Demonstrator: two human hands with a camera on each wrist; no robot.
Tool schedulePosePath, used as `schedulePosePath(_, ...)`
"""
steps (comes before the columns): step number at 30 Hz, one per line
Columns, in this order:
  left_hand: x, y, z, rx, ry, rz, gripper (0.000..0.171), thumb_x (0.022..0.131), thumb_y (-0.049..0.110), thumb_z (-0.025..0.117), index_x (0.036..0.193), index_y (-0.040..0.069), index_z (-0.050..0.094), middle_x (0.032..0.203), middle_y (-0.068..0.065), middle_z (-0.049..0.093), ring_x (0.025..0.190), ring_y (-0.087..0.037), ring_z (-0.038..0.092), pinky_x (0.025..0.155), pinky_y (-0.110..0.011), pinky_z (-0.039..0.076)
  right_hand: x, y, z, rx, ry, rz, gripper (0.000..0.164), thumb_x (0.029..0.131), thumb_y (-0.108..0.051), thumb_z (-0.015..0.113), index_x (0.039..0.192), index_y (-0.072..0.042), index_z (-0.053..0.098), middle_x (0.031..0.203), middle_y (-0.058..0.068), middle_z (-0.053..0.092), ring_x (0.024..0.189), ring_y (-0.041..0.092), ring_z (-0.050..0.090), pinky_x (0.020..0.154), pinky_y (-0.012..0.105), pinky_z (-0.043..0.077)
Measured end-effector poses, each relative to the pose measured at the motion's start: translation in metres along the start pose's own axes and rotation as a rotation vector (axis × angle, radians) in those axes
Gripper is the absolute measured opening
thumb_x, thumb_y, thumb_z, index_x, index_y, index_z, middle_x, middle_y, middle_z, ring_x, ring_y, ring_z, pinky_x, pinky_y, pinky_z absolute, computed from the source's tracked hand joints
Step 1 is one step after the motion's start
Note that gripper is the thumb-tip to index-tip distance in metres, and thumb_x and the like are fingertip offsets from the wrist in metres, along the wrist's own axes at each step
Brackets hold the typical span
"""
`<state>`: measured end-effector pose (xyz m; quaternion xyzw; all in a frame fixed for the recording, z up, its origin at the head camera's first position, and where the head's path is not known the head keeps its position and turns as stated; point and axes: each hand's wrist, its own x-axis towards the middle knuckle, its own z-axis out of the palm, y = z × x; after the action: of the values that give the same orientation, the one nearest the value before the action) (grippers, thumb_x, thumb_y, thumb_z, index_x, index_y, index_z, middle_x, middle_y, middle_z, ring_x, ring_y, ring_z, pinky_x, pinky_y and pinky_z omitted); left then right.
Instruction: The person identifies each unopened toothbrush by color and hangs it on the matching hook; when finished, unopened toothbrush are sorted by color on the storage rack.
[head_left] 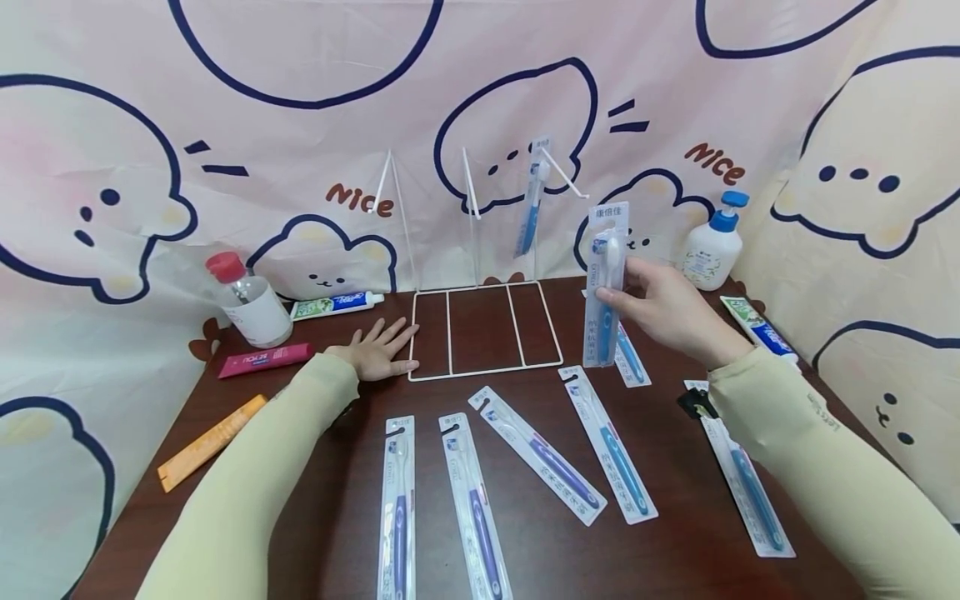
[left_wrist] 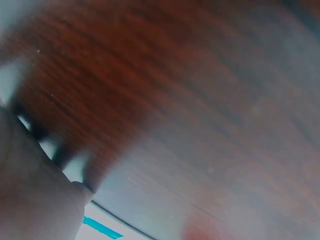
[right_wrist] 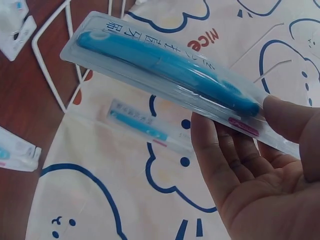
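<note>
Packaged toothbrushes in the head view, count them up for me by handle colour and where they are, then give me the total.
Blue toothbrush in the right hand: 1
Blue toothbrush hanging on the white rack: 1
Blue toothbrushes on the table: 3
Purple toothbrushes on the table: 3
Total: 8

Seeing glossy wood grain on the table [head_left: 322,525] under the smooth wire rack [head_left: 486,372]; finding shiny clear plastic on the toothbrush pack [head_left: 604,268] right of the rack, creased cloth in the backdrop [head_left: 322,158] behind it, matt fabric on the sleeve [head_left: 258,467] left of it.
</note>
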<state>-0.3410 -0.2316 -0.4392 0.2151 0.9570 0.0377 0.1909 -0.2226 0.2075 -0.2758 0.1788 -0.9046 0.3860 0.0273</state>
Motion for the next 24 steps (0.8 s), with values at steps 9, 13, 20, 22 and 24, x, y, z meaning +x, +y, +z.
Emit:
schedulePosePath(9,0.002,-0.003,0.001,0.009,0.000,-0.007,0.086,0.081,0.076,0.029,0.148,0.032,-0.002,0.154,-0.001,-0.008,0.136,-0.036,-0.009,0.099,-0.066,-0.001,0.023,-0.006,0.003,0.001,0.016,0.018,0.058,0.090,-0.040,0.054,0.141,-0.018,0.036,0.127,0.011,0.052,0.109,0.032,0.055,0.081,0.050,0.047)
schedulePosePath(13,0.001,-0.001,0.000,0.028,-0.006,-0.013,0.086,0.081,0.076,0.027,0.148,0.032,-0.004,0.153,0.000,-0.009,0.137,-0.035,-0.009,0.100,-0.065,-0.001,0.031,-0.003,0.004,0.017,0.016,0.043,0.059,0.090,-0.042,0.053,0.140,-0.016,0.037,0.125,0.011,0.053,0.107,0.031,0.056,0.079,0.049,0.048)
schedulePosePath(20,-0.001,0.001,-0.002,0.017,-0.007,-0.011,0.084,0.082,0.075,0.028,0.147,0.033,-0.003,0.154,-0.001,-0.009,0.136,-0.036,-0.009,0.100,-0.065,-0.001,0.043,-0.002,0.005,0.044,0.005,0.057,0.057,0.091,-0.039,0.053,0.139,-0.013,0.038,0.126,0.012,0.052,0.109,0.030,0.054,0.082,0.049,0.047)
schedulePosePath(22,0.000,0.001,-0.002,0.012,-0.009,-0.007,0.084,0.082,0.075,0.028,0.147,0.033,-0.004,0.154,-0.001,-0.009,0.136,-0.037,-0.010,0.099,-0.065,-0.002,0.046,-0.002,0.005,0.049,0.000,0.061,0.057,0.091,-0.040,0.052,0.139,-0.014,0.038,0.126,0.011,0.052,0.110,0.030,0.054,0.083,0.049,0.046)
schedulePosePath(24,0.002,-0.001,0.000,0.019,-0.010,-0.013,0.084,0.081,0.076,0.027,0.147,0.034,-0.004,0.153,0.000,-0.009,0.137,-0.035,-0.010,0.100,-0.065,-0.001,0.048,-0.002,0.005,0.050,-0.007,0.062,0.057,0.091,-0.040,0.052,0.140,-0.014,0.037,0.126,0.011,0.052,0.110,0.029,0.054,0.084,0.048,0.046)
